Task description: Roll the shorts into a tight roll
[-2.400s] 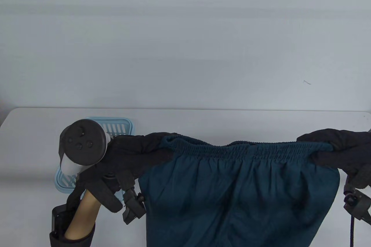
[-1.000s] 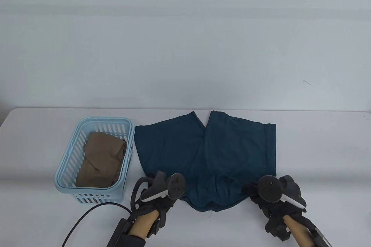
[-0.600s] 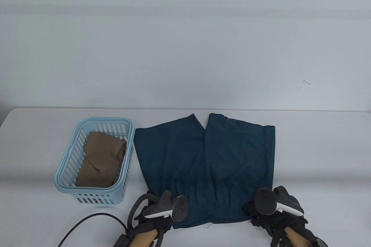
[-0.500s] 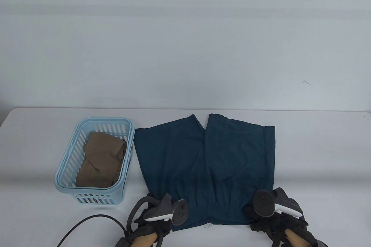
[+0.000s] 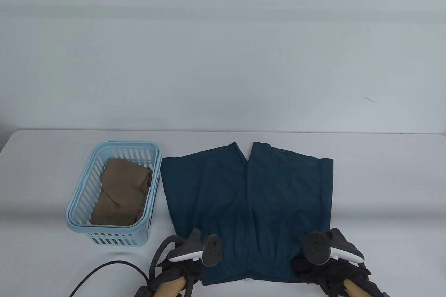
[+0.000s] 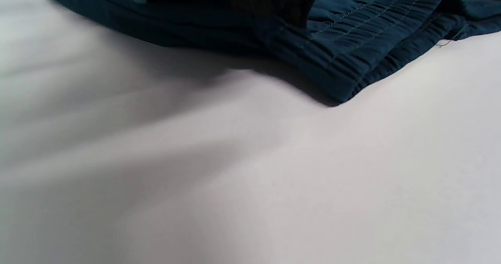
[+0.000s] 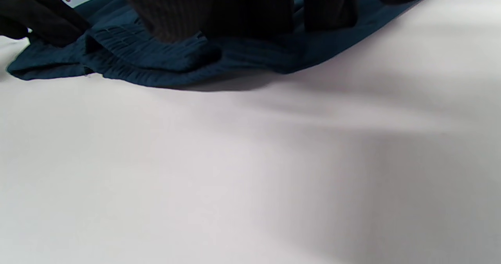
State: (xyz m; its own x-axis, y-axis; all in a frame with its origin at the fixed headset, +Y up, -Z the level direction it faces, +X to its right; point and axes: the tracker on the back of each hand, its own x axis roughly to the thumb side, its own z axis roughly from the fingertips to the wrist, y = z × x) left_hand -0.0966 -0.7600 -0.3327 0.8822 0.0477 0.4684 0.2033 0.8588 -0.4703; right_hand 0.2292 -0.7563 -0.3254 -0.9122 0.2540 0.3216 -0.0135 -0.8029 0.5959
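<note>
**Teal shorts spread flat, a hand at each waistband corner**

Dark teal shorts (image 5: pixel 249 203) lie flat mid-table, legs pointing to the far edge, gathered elastic waistband at the near edge. Left of them, almost touching, sits a light blue basket (image 5: pixel 81 229) holding tan cloth (image 5: pixel 122 190). Bare table (image 5: pixel 383 185) stretches right of the shorts. The left hand (image 5: pixel 184 265) grips the left waistband corner; the right hand (image 5: pixel 322 267) pinches the right corner, where the band is bunched up.

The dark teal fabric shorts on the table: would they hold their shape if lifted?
Probably not: the dark teal fabric shorts lie flat with soft creases, so they likely droop. The gathered elastic waistband looks stretchy. Thin cloth suggests they are light.
</note>
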